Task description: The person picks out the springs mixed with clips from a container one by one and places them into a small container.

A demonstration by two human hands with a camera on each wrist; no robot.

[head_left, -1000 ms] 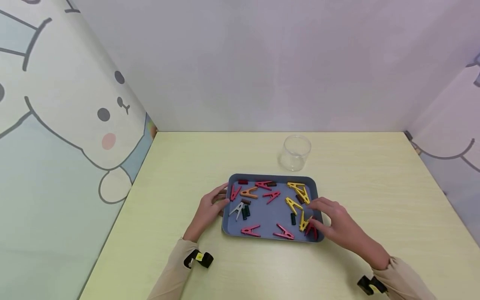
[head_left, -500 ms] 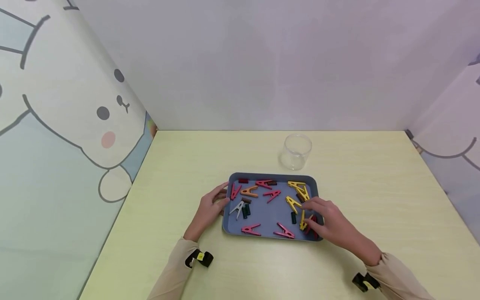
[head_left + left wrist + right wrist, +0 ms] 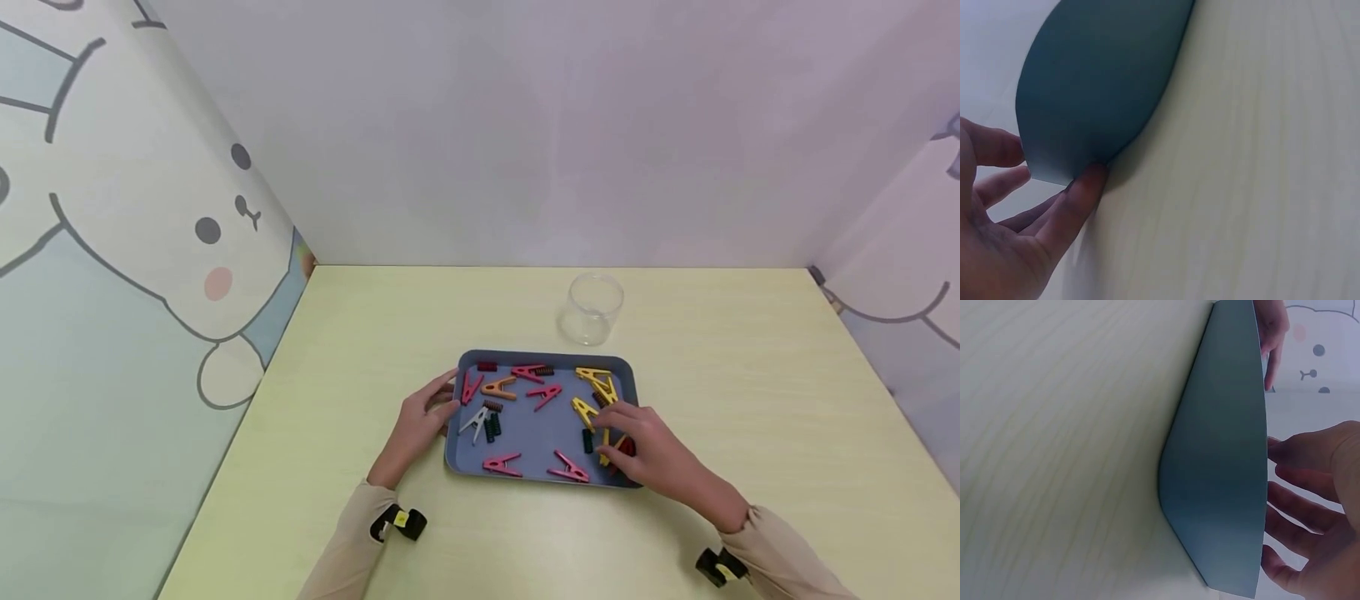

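Note:
In the head view, a grey-blue tray (image 3: 525, 437) bears small A-shaped clips. My left hand (image 3: 417, 425) holds the tray at its left side, its thumb at the rim and other fingers against the outer wall. Over the tray's right part, my right hand (image 3: 651, 446) has thumb and fingertips apart above a yellow clip (image 3: 606, 437), partly hidden by it. Another yellow clip (image 3: 582, 412) lies by the fingertips. A red clip (image 3: 628, 448) shows partly beneath the hand. In the right wrist view, the tray's wall (image 3: 1222, 462) hides the fingertips.
Behind the tray stands a clear glass cup (image 3: 594, 310). Inside the tray lie pink clips (image 3: 568, 468), an orange clip (image 3: 498, 387), a white clip (image 3: 475, 423) and several dark ribbed pieces (image 3: 588, 441). Walls enclose the table (image 3: 360, 333) at the back and sides.
My right hand has moved left from the tray's right edge and now reaches further over the yellow clip. The left hand stays at the tray's side.

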